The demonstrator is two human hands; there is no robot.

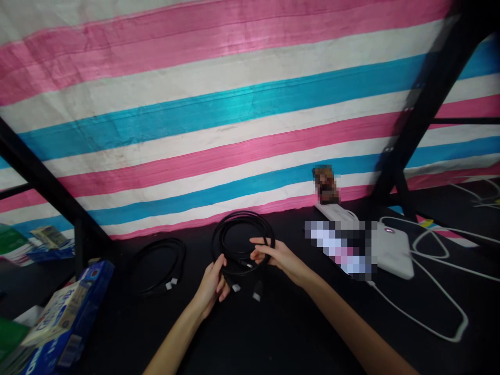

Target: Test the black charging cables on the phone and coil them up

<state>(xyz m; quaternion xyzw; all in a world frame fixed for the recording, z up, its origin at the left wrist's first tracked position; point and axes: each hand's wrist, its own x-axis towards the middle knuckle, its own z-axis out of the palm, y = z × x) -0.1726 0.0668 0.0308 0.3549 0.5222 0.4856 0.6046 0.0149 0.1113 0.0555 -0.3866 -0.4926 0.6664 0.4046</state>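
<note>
A black cable (242, 214) wound into a loose coil is held up just over the dark table, between my two hands. My left hand (213, 285) pinches the coil at its lower left. On the right side, the fingers of my right hand (278, 256) curl round the loops with the thumb across them. Two plugs with pale tips hang from the bottom of the coil. To the left, a second coiled black cable (183, 255) lies on the table, its two light-tipped plugs toward me.
Blue and white boxes (70, 317) stand at the left. On the right are a white power bank (394, 255), a partly blurred phone (339, 252) and looping white cords (425, 325). Black frame posts (422, 104) and a striped sheet (234, 114) rise behind.
</note>
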